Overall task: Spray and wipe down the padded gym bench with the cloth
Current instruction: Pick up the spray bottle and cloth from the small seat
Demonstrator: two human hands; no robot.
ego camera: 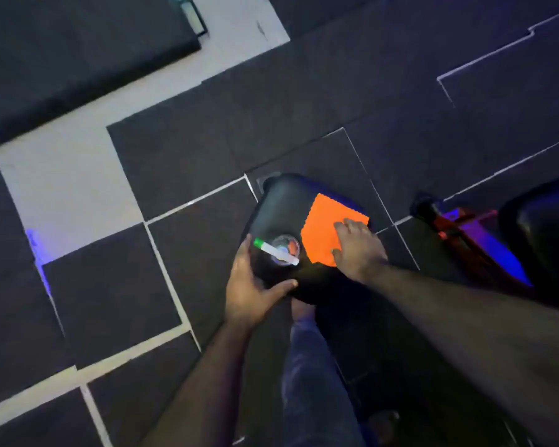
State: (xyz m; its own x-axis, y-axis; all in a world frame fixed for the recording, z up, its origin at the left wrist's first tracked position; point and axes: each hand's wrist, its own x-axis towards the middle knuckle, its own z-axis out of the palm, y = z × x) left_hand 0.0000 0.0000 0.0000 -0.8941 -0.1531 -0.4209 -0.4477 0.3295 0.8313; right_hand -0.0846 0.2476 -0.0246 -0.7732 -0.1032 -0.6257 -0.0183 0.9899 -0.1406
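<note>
Biggest worry here is the spray bottle (pixel 283 251) standing on the black bench pad (pixel 279 201) just left of center frame, right near the pad's lower-left edge. The left hand (pixel 249 287) is spread and cupped around that edge, thumb lying on top, not holding the bottle at all, so I'd guess one nudge from it or a wide wipe could knock the bottle onto the dark floor tiles (pixel 191 150). The right hand (pixel 357 248) is flat, fingers spread, pressing the orange cloth (pixel 325 227) onto the pad's right side; some of the cloth hangs past the edge and might slide off. No readable writing anywhere, the bottle's label is just a blurry colored blob.
</note>
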